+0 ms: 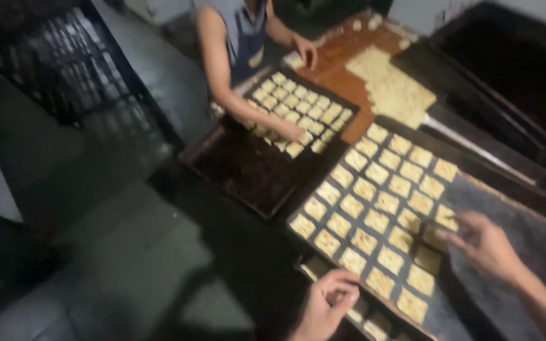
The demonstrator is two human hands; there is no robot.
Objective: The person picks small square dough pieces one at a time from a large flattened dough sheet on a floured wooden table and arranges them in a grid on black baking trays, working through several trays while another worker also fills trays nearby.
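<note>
Crowding dim wooden bench [342, 69]: dough trays [323, 218]

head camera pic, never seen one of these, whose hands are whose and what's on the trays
The single picture comes from a camera on a person's head, looking down. The two hands at the bottom are the wearer's: the left hand is curled near the edge of a dark baking tray, the right hand reaches over it, fingers spread, holding nothing clearly. Square pale dough pieces lie in rows. A co-worker opposite fills a second tray. A sheet of uncut dough lies beyond.
</note>
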